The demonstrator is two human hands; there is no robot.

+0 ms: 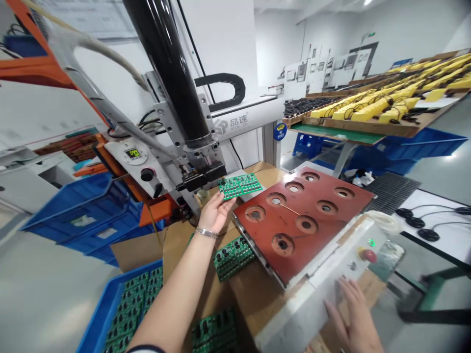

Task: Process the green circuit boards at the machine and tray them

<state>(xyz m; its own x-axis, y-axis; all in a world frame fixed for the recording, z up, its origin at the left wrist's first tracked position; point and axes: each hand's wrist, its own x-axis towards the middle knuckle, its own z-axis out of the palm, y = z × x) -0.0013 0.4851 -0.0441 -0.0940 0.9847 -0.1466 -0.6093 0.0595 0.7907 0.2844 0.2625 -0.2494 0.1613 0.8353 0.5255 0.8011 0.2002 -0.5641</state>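
My left hand (216, 212) grips the near left corner of a green circuit board (241, 186), held up beside a red fixture plate (272, 260) with round recesses. A thin copper-coloured wire (289, 209) lies across that plate. My right hand (355, 314) rests, fingers apart, on the light grey front panel (305, 306) of the machine, below its buttons. Beneath my left forearm another green circuit board (233, 256) with black components lies on the brown work surface.
A black machine head (202, 176) hangs just behind the held board. At lower left a blue bin (97, 314) holds several circuit boards. A red button (368, 255) sits on the panel. Yellow parts (368, 108) fill trays at the back right; black cables (429, 235) lie on a side table.
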